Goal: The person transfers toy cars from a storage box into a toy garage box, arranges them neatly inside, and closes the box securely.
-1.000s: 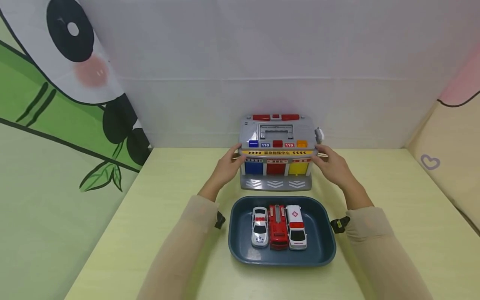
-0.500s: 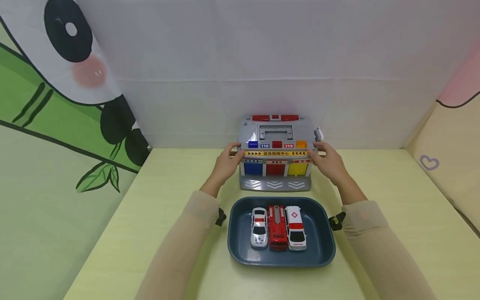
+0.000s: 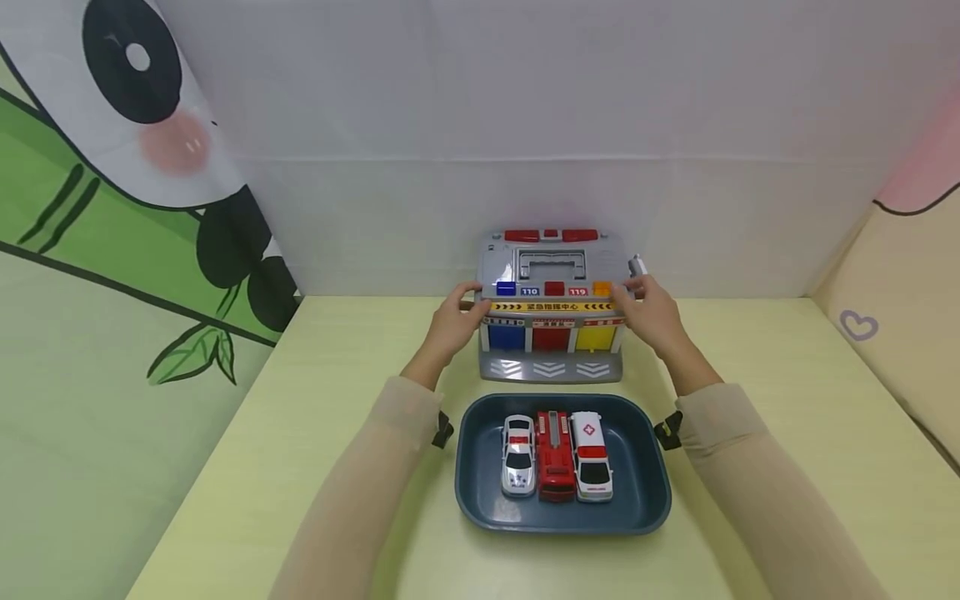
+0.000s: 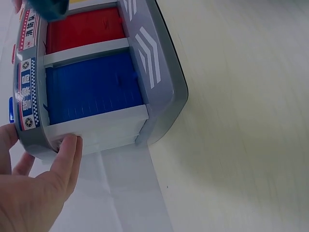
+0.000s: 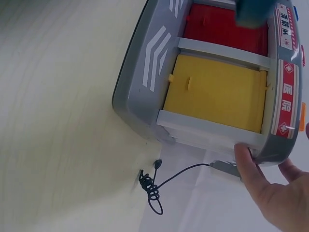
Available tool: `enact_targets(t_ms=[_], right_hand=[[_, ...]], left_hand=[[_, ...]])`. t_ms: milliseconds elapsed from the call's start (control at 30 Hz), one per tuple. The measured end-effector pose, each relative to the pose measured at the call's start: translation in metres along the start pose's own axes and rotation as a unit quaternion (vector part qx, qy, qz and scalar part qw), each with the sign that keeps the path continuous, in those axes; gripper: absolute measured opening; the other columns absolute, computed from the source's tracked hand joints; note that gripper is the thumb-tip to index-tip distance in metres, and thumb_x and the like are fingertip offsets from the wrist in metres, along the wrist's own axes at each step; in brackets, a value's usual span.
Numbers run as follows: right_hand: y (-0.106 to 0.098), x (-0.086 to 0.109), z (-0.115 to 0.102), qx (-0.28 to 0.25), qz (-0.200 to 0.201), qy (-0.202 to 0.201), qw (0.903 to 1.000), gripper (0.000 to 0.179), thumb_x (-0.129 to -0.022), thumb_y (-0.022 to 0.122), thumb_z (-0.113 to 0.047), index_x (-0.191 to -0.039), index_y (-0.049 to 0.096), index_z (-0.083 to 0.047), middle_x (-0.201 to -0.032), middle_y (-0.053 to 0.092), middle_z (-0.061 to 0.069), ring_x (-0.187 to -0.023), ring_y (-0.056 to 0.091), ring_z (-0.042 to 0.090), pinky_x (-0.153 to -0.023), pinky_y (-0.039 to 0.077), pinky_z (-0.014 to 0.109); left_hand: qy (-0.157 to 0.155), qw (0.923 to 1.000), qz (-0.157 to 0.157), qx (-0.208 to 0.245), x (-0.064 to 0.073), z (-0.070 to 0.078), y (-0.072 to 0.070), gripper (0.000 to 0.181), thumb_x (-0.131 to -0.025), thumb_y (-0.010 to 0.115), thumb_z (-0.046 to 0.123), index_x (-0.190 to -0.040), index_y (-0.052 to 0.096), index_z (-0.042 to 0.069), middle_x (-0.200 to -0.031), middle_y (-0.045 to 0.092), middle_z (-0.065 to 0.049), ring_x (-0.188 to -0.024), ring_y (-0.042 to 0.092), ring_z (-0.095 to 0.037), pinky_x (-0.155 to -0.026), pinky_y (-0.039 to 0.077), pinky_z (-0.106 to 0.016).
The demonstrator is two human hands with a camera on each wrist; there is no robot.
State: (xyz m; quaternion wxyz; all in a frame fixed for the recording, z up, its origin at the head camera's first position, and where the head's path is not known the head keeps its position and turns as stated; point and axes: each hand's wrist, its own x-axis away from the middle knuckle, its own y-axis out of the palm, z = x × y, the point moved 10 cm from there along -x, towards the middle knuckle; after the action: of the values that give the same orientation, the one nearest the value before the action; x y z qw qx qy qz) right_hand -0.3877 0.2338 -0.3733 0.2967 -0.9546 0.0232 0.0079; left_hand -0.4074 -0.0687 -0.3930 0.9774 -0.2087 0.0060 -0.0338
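A grey toy rescue station stands at the back of the table, with blue, red and yellow garage doors. At its left end, my left hand grips the roof edge, fingertips under the overhang in the left wrist view. My right hand holds the roof's right corner, thumb at the front beside the orange light. The right wrist view shows the yellow door closed, as is the blue door in the left wrist view. The hands partly hide both ends of the roof.
In front of the station sits a dark blue tray holding a toy police car, red fire truck and ambulance side by side. A coiled black cord lies by the station's right end. A pale cloth wall rises behind.
My right hand has shifted inward and up along the roof corner, its thumb moving toward the orange light. My left hand has stayed nearly in place. Station, tray and cars look unmoved.
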Motion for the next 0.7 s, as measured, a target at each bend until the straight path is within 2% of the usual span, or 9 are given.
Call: enact_targets(t_ms=[167,333,467,700], right_hand=[[-0.0004,-0.0027,0.0011,-0.009,-0.002,0.033,0.9994,0.057,-0.100,0.049,-0.047,-0.131,0.043,0.001,-0.132,0.045,0.027,-0.099,0.056,0.035,-0.084,0.051,0.041],[-0.0014,-0.0033,0.0040,-0.033,-0.006,0.070,0.9970,0.056,-0.098,0.054,-0.048,-0.130,0.045,-0.003,-0.135,0.045,0.024,-0.102,0.054,0.036,-0.085,0.050,0.041],[-0.0029,-0.0036,0.0034,-0.037,-0.003,0.074,0.9965,0.056,-0.096,0.057,-0.047,-0.128,0.046,-0.003,-0.135,0.045,0.024,-0.104,0.054,0.036,-0.085,0.051,0.041],[-0.0056,-0.0037,0.0006,-0.039,0.005,0.068,0.9969,0.052,-0.097,0.059,-0.042,-0.127,0.047,-0.001,-0.133,0.047,0.025,-0.100,0.055,0.036,-0.086,0.051,0.045]], left_hand=[[0.000,1.0000,0.005,-0.003,-0.0015,0.0010,-0.0005,0.042,-0.099,0.059,0.031,-0.138,0.049,0.017,-0.122,0.058,-0.018,-0.104,0.062,-0.034,-0.088,0.050,-0.043],[0.000,0.9999,0.005,-0.011,-0.0016,0.0029,-0.0009,0.042,-0.099,0.058,0.032,-0.138,0.048,0.017,-0.121,0.058,-0.018,-0.102,0.062,-0.031,-0.087,0.050,-0.043],[-0.004,1.0000,0.004,-0.007,-0.0010,0.0026,-0.0013,0.043,-0.099,0.058,0.032,-0.139,0.047,0.018,-0.121,0.058,-0.017,-0.101,0.061,-0.030,-0.087,0.049,-0.044],[-0.002,1.0000,-0.004,0.008,-0.0007,0.0037,-0.0008,0.046,-0.099,0.058,0.030,-0.142,0.046,0.017,-0.124,0.056,-0.020,-0.107,0.060,-0.038,-0.088,0.048,-0.045]])
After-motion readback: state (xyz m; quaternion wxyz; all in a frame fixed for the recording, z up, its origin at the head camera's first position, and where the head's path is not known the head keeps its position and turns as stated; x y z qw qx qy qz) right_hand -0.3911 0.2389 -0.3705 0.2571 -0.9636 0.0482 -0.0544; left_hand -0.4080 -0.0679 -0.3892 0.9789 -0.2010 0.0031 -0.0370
